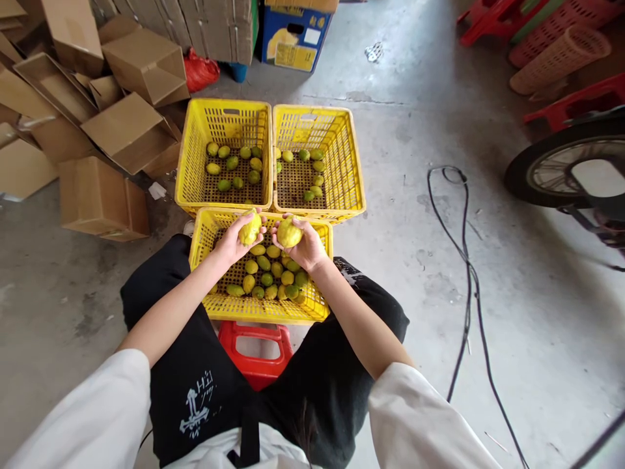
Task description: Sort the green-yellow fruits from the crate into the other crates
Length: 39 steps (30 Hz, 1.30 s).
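My left hand (235, 238) grips a yellow fruit (250, 229) and my right hand (306, 247) grips another yellow fruit (288, 232). Both are held over the far edge of the near yellow crate (205, 229), which holds several green-yellow fruits (266, 273). Beyond it stand two more yellow crates side by side: the far left crate (190, 163) and the far right crate (352, 163), each with several fruits on the bottom.
A red plastic stool (254, 348) sits between my knees. Cardboard boxes (127, 130) pile up at the left. A black cable (463, 260) runs across the concrete floor at the right, near a wheel (556, 169). Red stools and pink baskets (561, 58) stand at the far right.
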{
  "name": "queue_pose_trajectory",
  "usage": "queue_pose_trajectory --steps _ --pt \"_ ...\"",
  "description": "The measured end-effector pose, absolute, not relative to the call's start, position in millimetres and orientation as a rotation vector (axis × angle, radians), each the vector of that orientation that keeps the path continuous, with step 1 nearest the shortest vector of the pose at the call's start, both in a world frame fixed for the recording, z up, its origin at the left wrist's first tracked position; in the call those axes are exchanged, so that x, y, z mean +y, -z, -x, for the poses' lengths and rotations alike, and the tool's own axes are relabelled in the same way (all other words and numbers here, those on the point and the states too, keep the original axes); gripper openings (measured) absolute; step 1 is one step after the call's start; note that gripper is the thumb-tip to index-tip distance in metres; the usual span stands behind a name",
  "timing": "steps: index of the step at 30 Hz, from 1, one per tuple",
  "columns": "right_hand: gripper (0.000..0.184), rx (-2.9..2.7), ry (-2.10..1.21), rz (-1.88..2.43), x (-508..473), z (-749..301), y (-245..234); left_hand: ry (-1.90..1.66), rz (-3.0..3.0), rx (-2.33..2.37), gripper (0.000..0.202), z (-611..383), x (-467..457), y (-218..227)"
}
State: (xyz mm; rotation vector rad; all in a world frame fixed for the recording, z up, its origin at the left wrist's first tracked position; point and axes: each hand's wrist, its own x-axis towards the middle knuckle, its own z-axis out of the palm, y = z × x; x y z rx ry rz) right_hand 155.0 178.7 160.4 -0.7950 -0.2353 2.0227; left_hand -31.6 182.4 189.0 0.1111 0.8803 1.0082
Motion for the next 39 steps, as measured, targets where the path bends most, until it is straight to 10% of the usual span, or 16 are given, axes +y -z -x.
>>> queue_pose_trajectory --steps 8,17,34,39 --pt "0.029 -0.213 -1.997 0.764 180.4 -158.2 -157.5 -1.019 -0.048 0.837 0.036 34.7 185.0 -184.2" --pt "0.029 -0.260 -1.976 0.744 183.1 -160.8 -160.6 -1.085 -0.144 0.860 0.007 29.7 185.8 -183.9" --pt "0.037 -0.230 -2.048 0.732 180.9 -158.7 -165.6 -1.074 -0.067 0.816 0.036 28.3 186.7 -186.6" --pt "0.028 -0.216 -2.008 0.758 181.4 -157.5 -165.3 -1.079 -0.154 0.816 0.014 28.9 188.1 -189.4"
